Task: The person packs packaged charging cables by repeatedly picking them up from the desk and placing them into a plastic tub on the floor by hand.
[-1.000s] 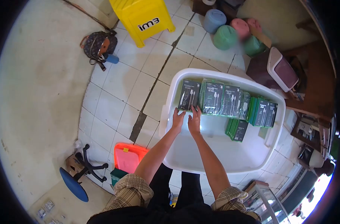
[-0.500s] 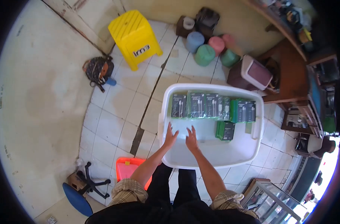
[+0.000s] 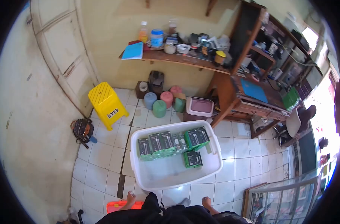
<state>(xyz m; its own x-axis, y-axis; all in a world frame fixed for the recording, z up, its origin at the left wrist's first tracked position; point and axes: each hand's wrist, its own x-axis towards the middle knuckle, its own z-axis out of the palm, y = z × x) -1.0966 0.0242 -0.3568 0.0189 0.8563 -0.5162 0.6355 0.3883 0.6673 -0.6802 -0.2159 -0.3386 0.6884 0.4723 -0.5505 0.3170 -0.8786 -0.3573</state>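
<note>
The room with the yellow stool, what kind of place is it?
Maybe a small shop or its storeroom: a tub holds rows of matching boxes, a glass case stands nearby, and the shelf is cluttered.

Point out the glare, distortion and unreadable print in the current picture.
Head view: black rounded corners, lens-bent floor tile lines; washed-out brightness along the right edge; glare on the tiles right of the white tub; small print on the boxes unreadable, though "im3" on the yellow stool reads clearly.
</note>
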